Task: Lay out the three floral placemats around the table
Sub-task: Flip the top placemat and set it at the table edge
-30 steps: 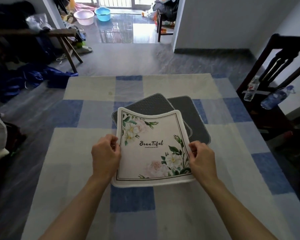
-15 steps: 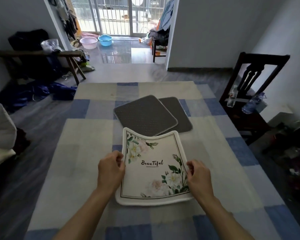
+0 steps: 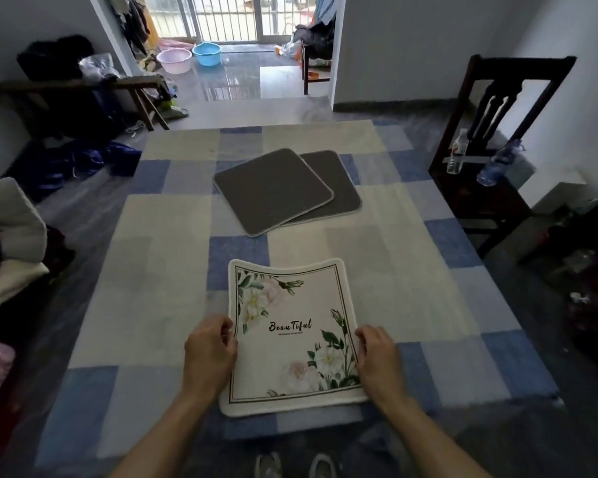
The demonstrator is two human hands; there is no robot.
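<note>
The left hand (image 3: 209, 353) pinches the left edge of the floral mat (image 3: 292, 336), the right hand (image 3: 380, 357) its right edge. It sits at the table's (image 3: 159, 270) near side, far edge curled up, so the first placing looks nearly done. Mid-table two mats (image 3: 273, 189) lie overlapped, grey side up; their faces are hidden. Both still need placing.
</note>
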